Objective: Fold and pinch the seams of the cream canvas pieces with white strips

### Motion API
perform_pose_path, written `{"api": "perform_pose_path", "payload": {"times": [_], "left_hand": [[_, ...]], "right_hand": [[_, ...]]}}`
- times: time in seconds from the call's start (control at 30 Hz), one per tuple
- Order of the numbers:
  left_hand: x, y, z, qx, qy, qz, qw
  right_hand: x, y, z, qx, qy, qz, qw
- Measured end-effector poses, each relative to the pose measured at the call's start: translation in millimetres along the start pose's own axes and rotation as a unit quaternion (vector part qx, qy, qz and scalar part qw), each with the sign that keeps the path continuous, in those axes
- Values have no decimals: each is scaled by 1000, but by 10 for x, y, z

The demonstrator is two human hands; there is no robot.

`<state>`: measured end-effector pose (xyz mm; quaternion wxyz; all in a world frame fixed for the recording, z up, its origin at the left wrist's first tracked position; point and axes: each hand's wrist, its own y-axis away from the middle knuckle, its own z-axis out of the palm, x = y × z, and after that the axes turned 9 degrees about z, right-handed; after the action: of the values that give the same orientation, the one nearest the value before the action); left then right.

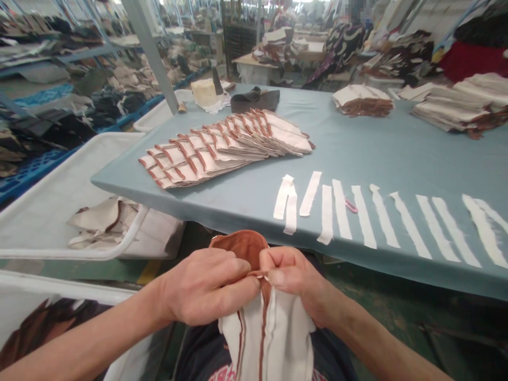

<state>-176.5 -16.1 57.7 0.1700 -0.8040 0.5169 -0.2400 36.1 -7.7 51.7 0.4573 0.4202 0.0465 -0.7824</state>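
Both hands grip a sewn cloth piece [288, 330], off-white with brown seam edges and a brown inner side showing at its top opening. My left hand [210, 286] is closed on its upper edge from the left. Close beside it, my right hand [291, 272] pinches the same edge near the central seam. The piece hangs down over my lap, in front of the table edge. On the blue-green table [238, 203] lies a fanned stack of similar off-white pieces with brown edges [222, 148]. To its right, several white fabric strips [343, 211] lie in a row.
A small pink tool [351, 206] lies among the strips. More cloth stacks [363, 100] sit at the table's far right. White bins [130, 233] holding cloth stand at the left, below the table edge. A metal post [153, 53] rises by the far left corner. Another person [345, 42] sits beyond.
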Motion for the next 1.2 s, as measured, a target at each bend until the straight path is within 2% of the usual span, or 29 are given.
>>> {"api": "perform_pose_path", "payload": {"times": [0.07, 0.13, 0.27, 0.37, 0.43, 0.5, 0.6, 0.67, 0.7, 0.77, 0.83, 0.97, 1.03, 1.13, 1.2], "left_hand": [[-52, 16, 4, 8, 14, 66, 998], [-68, 13, -10, 26, 45, 75, 996], [-2, -44, -104, 54, 112, -35, 992], [55, -129, -208, 0, 173, -108, 979], [77, -194, -261, -40, 210, -108, 971], [91, -249, -287, -70, 214, -99, 969], [101, -287, -280, -83, 199, -104, 971], [90, -287, -262, -82, 213, -117, 967], [78, -284, -255, -80, 229, -122, 962], [49, -276, -246, -76, 271, -132, 950], [24, -272, -241, -68, 334, -143, 929], [52, -254, -206, -42, 454, -187, 870], [116, -239, -192, -18, 446, -214, 869], [244, -225, -218, -2, 401, -236, 885], [322, -218, -255, 14, 380, -242, 893]], "right_hand": [[-30, 8, -12, 10, 44, -15, 999], [-73, 28, -12, 14, 105, -31, 994], [-203, 108, 52, 25, 219, -34, 975], [-296, 164, 133, 51, 301, -40, 951], [-337, 177, 173, 65, 361, -72, 927], [-355, 176, 187, 90, 433, -131, 887], [-337, 172, 166, 145, 547, -229, 792], [-305, 183, 148, 171, 602, -268, 733], [-288, 193, 147, 178, 619, -280, 712], [-268, 227, 162, 182, 637, -295, 689], [-276, 273, 199, 171, 638, -299, 689], [-363, 362, 249, 102, 622, -259, 732], [-411, 378, 214, 89, 626, -241, 736], [-460, 357, 58, 106, 635, -204, 737], [-473, 331, -89, 111, 611, -167, 765]]}}
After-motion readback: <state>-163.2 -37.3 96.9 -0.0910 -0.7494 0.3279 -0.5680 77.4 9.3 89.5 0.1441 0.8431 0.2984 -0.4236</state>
